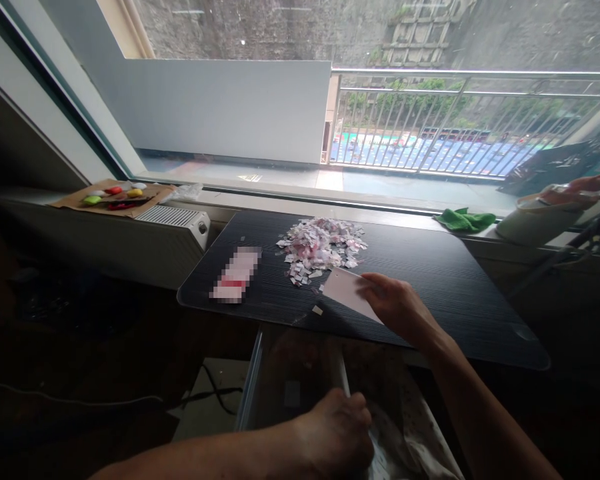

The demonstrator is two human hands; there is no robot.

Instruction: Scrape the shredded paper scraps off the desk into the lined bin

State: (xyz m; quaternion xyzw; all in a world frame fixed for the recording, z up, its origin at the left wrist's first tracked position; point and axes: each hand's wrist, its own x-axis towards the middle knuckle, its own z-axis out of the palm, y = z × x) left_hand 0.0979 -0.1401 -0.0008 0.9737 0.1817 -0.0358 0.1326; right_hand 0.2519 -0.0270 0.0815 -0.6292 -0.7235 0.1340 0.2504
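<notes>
My right hand pinches a flat white card, held slanted over the near side of the dark table. The card's far corner is close to a heap of small white and pink paper scraps. My left hand is low in front of the table, its fingers wrapped round the pale edge of a drawer-like container below the tabletop. Its full shape is hidden in shadow. One loose scrap lies near the table's front edge.
A blurred pink-and-white packet lies left on the table. Beyond are a window and railing. A cardboard sheet with coloured pieces rests at left; a green cloth and pale bucket stand at right. Cables hang below.
</notes>
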